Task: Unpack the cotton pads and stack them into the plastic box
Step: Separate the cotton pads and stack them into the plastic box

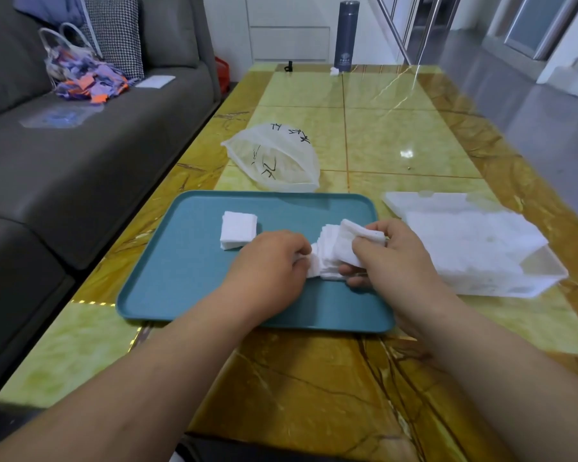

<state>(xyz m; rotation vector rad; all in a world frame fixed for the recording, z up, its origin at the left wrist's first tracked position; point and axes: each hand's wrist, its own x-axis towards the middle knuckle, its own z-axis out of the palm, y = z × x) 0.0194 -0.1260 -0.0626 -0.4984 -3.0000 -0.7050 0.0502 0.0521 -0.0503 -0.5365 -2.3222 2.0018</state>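
**As Both Hands Held the Pads: Handling and Obstructions**

While the row of pads (331, 258) was over the right half of the tray (187, 288), it was held at both ends. The left hand (271, 261) had its fingers (301, 253) curled round the left end. The right hand (391, 258) pinched the right end, thumb on top and fingers beneath. Neither hand was free.

Handling, as judged: the pads were light, soft and loose, thin squares with nothing binding one to the next. The row had fanned out between the hands, so it would likely slump or shed pads if lifted by one end. The sound hold would be a squeeze on the two flat end faces, pressing the row into a block before any lift. A gentle grip would do. The concern was scattering, not crushing.

A small stack (237, 230) lay flat on the tray, left of the hands and apart from them.

Surroundings: the box (481, 258) stood on the surface (397, 135) just right of the tray, its lid (424, 201) laid open on the far side. Whether it already held pads could not be told. The bag (274, 158) lay slack just beyond the tray's far rim. A flask (348, 35) stood at the far end, well apart. A sofa (80, 145) ran along the left.

Obstructions: the tray's raised rim and the box's near wall lay between the pads and the box, and both would need clearing.
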